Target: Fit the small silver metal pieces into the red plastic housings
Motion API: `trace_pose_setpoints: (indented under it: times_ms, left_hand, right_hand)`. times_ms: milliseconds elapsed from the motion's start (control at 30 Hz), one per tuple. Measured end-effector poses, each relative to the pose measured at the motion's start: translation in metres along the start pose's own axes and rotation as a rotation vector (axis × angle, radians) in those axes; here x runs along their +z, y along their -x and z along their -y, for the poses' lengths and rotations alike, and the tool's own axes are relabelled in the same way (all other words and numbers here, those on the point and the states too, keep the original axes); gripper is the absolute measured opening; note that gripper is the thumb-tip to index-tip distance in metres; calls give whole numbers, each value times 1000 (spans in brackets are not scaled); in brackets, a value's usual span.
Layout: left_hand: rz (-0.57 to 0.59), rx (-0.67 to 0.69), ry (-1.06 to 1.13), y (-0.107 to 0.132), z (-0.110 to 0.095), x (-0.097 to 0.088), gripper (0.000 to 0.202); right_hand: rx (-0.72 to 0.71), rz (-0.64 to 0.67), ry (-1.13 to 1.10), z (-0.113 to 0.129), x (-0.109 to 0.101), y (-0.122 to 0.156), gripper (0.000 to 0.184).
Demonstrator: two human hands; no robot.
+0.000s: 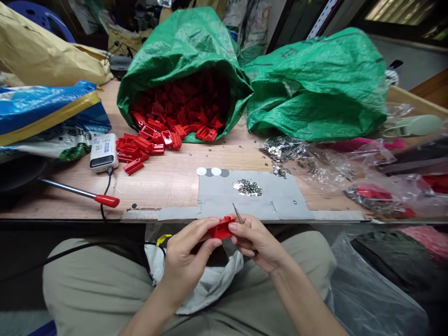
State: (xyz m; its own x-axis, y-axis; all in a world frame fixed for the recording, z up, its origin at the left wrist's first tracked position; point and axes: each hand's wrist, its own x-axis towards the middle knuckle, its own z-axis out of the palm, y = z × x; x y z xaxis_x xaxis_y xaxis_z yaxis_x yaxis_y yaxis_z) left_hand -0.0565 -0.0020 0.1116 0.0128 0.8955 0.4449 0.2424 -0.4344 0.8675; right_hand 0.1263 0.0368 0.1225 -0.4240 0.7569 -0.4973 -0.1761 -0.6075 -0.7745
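Just in front of the table edge, my left hand (pixel 189 247) grips a red plastic part (pixel 222 229) between thumb and fingers. My right hand (pixel 257 240) is closed around a thin pointed metal tool (pixel 237 213), its tip sticking up and away from the part. The right fingertips touch the part's right end. Whether the tool is tweezers I cannot tell. Beyond my hands, a small heap of shiny metal pieces (pixel 248 187) lies on a grey sheet (pixel 217 198) taped along the table edge.
A green sack (pixel 182 42) spills red parts (pixel 135 151) onto the table (pixel 175 186). Another green sack (pixel 315 88) stands to its right, near plastic bags (pixel 325 163) of metal pieces. A white cabled device (pixel 104 151) and a red-tipped lever (pixel 107 200) are left. Below my hands hangs a white bag (pixel 206 291).
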Motion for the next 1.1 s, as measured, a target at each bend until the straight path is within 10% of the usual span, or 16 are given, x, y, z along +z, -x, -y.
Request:
trace_pose_setpoints:
  times_ms: [167,333,433,1100]
  left_hand:
    - [-55,-168,75,-6,9,-4,23]
    - [-54,7,-251,-18,25,-6,28]
    - [-3,99,-362,-24,29,-4,27]
    - [17,9,-199,-28,52,-3,34]
  right_hand:
    - [3,-12,109,-3,-1,-5,45]
    - [-390,-645,1048,33,-17,-32,25]
    - [-324,-818,1484,57,-22,-53,18]
    - [-113,-655,1920,88,5,-75,27]
